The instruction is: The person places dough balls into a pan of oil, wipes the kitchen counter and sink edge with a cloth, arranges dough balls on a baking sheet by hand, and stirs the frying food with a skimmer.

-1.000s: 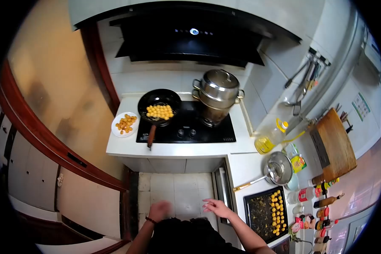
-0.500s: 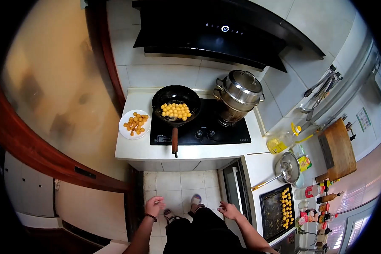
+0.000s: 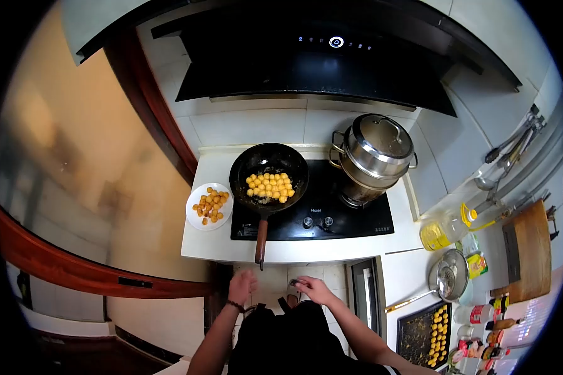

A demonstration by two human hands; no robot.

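My left hand (image 3: 242, 287) is held in the air before the counter edge, just below the wok's wooden handle (image 3: 261, 240). Its fingers look stretched out, slightly blurred, with nothing in them. To its right, at about the same height, hovers my right hand (image 3: 313, 290), empty, its fingers loosely apart and pointing left. Neither hand touches anything. The black wok (image 3: 244, 164) sits on the left side of the hob (image 3: 356, 226), with many yellow balls (image 3: 270, 186) clustered in it. Left of the wok, a white plate (image 3: 196, 220) bears browner fried balls (image 3: 211, 204).
A lidded steel steamer pot (image 3: 376, 161) stands on the right burner under the black range hood (image 3: 319, 72). Along the right counter are an oil bottle (image 3: 438, 234), a strainer (image 3: 447, 278) over a bowl, a dark tray (image 3: 414, 334) of yellow balls and several seasoning bottles.
The view has moved closer to the hob. Both hands have come nearer the counter and closer to each other. The wok, plate and pot stay where they were.
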